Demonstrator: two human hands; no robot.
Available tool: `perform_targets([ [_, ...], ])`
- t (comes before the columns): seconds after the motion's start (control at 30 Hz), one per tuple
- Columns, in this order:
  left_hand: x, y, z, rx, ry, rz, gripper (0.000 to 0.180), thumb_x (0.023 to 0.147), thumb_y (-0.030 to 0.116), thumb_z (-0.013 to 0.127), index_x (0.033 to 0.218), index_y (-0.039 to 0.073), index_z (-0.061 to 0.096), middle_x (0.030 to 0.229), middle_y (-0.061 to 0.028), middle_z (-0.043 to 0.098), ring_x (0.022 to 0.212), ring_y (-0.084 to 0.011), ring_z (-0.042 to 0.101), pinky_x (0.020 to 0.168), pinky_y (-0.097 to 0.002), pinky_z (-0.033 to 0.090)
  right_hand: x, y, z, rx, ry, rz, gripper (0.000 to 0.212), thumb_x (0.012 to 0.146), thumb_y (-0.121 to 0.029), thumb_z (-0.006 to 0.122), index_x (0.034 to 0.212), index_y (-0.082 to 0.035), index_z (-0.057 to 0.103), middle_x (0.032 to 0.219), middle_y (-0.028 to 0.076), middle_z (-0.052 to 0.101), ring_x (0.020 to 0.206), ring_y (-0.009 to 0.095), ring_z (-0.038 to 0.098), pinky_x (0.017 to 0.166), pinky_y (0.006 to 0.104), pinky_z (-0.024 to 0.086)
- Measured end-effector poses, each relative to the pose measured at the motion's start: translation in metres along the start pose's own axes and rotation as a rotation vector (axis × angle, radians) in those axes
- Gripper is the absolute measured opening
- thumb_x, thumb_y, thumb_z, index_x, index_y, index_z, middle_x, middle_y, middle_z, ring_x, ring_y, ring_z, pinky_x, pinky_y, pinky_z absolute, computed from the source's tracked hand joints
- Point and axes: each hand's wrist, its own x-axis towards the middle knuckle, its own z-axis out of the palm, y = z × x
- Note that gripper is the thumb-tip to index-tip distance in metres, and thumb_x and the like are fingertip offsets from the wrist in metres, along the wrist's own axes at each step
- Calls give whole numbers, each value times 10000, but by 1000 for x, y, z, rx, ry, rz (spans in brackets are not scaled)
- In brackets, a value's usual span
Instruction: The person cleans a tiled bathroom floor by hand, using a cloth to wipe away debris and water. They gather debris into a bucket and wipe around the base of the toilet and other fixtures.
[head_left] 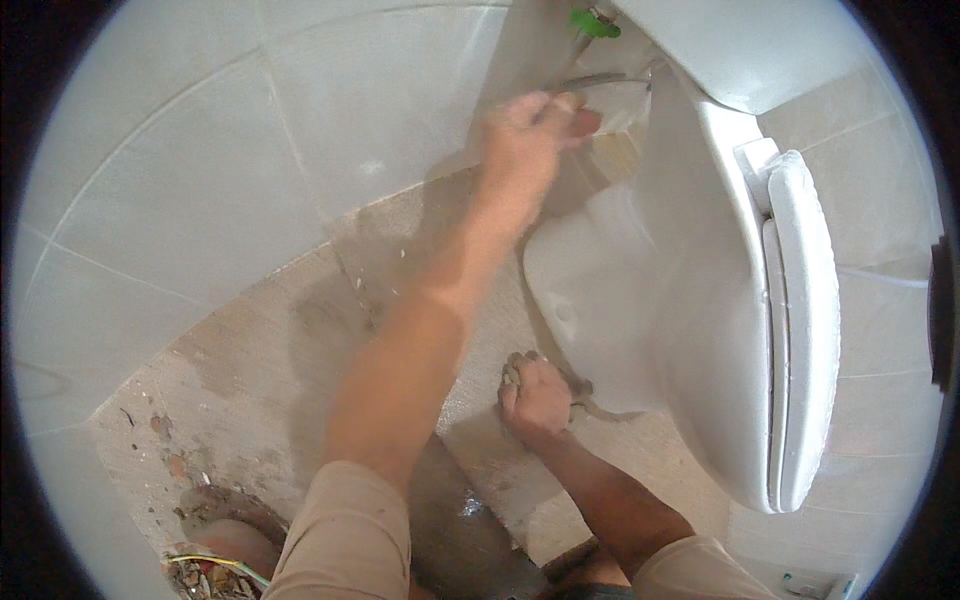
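Observation:
A white toilet (690,260) stands on the right, its foot on the tiled floor. My left hand (525,125) reaches in by the wall behind the toilet, below a thin hose (600,78). Motion smears its fingers, so whether they hold anything is unclear. Down at the floor, beside the toilet's foot, my right hand (540,398) is closed, with a grey-brown lump of paste (512,374) at its fingers. More of that paste (605,412) lies along the bottom edge of the toilet's foot.
Above my left hand is a green valve handle (595,22). Pale wall tiles (170,170) rise on the left. Crumbs and broken bits (175,465) litter the floor at lower left, near a yellow-green wire (215,560). The toilet's seat and lid (805,330) are lowered.

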Motion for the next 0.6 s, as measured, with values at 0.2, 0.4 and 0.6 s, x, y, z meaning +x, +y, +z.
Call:
perform_targets([
  [0.2,25,-9,56,-350,-29,64,362,1087,218,567,1309,-65,611,1158,-171,717,1077,-253,676,954,-378,552,1,-1,3,-5,-110,37,405,847,-201,700,1227,-88,617,1102,182,648,1017,390,645,874,504,536],
  [0.4,41,3,74,-792,-180,-47,228,1048,161,633,1178,-25,661,1072,-129,693,937,-263,658,961,-418,565,-1,5,7,8,-76,-17,425,847,-193,688,1245,-67,604,1158,212,638,1039,394,636,893,490,531],
  [0.6,59,-7,78,-994,-200,-197,198,1031,115,626,1174,-23,637,1133,-170,636,1030,-322,654,1004,-486,576,-3,8,12,6,-41,-49,405,852,-180,680,1230,-57,602,1156,213,639,1032,397,637,884,493,530],
])
